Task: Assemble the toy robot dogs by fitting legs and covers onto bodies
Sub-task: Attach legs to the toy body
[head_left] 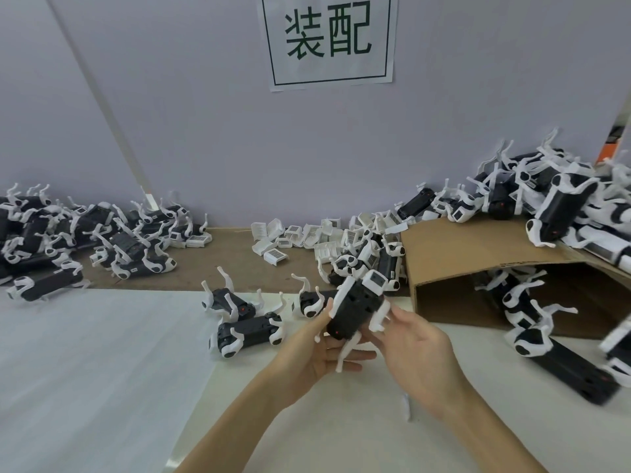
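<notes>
Both hands (358, 356) around tilted toy dog (355, 310)

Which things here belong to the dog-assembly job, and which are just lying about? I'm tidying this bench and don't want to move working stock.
Job in hand:
- toy dog held by left hand and right hand
- loose white covers
- two dogs on the white mat
- dog piles, left and right

Lying about:
- cardboard box
- wall sign

Brown table (232, 254) – white sheet (85, 353), toy dogs (249, 327), seemingly covers (293, 238)
</notes>
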### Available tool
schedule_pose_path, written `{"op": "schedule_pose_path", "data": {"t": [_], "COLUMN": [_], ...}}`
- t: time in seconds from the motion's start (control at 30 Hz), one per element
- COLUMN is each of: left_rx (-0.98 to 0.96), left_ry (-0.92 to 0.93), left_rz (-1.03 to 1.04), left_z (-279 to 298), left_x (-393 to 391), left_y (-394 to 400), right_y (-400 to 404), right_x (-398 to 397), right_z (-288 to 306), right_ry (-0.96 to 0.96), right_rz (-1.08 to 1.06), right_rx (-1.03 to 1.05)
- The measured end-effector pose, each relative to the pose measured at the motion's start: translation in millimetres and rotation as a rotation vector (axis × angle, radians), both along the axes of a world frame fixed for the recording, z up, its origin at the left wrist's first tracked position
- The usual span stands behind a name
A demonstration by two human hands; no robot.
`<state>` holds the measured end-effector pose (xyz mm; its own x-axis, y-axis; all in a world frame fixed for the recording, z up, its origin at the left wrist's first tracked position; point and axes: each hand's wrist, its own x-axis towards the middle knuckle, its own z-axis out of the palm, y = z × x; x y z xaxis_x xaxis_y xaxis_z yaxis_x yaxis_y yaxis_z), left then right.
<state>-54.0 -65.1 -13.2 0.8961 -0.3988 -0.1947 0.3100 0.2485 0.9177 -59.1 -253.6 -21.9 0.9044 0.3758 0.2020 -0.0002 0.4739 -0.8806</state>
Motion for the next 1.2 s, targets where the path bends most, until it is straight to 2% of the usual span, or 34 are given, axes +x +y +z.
{"op": "schedule_pose_path", "data": {"t": [0.1, 0.17, 0.23, 0.33, 0.4, 0.47, 0.6, 0.77, 0.87, 0.97, 1.07, 1.2], "left_rx": [-0.078, -0.057, 0.069, 0.277, 0.354, 0.360, 0.521, 0.328, 0.362, 0.382, 0.398, 0.331], "left_ry": [0.074, 0.051, -0.055, -0.264, -0.427, -0.551, -0.735, -0.560, -0.584, -0.586, -0.640, -0.662], "left_rz": [0.010, 0.011, 0.041, 0.247, 0.341, 0.279, 0.231, 0.211, 0.319, 0.370, 0.420, 0.384], "left_z": [0.1, 1.1, -1.8, -3.7, 3.6, 9.8, 5.0, 8.2, 4.5, 3.7, 4.5, 10.7], "left_x": [0.5, -0.7, -2.2, -2.3, -1.3, -1.0, -1.5, 1.3, 2.1, -1.5, -2.4, 1.1], "left_y": [-1.8, -4.2, -9.1, -13.2, -6.6, 1.7, -0.9, 8.8, 8.1, -3.3, -4.5, 12.2], "right_y": [-0.6, 3.6, 12.0, 21.4, 17.9, 10.9, 8.4, 9.6, 12.0, 12.6, 9.7, -1.8], "right_x": [-2.2, -4.8, -5.1, -4.3, -2.2, -0.8, -1.6, 1.5, 2.9, 2.0, -0.4, -1.8], "right_z": [3.8, 4.3, -2.5, -15.8, -18.7, -19.3, -24.2, -25.5, -26.3, -24.7, -20.8, -6.5], "right_ry": [-0.058, -0.136, -0.190, -0.178, -0.234, -0.349, -0.577, -0.704, -0.811, -0.918, -0.844, -0.328], "right_rz": [0.018, -0.090, -0.333, -0.583, -0.607, -0.599, -0.577, -0.720, -0.840, -0.844, -0.734, -0.370], "right_rx": [-0.038, -0.230, -0.418, -0.474, -0.522, -0.657, -0.879, -0.920, -0.971, -1.016, -0.950, -0.759]}}
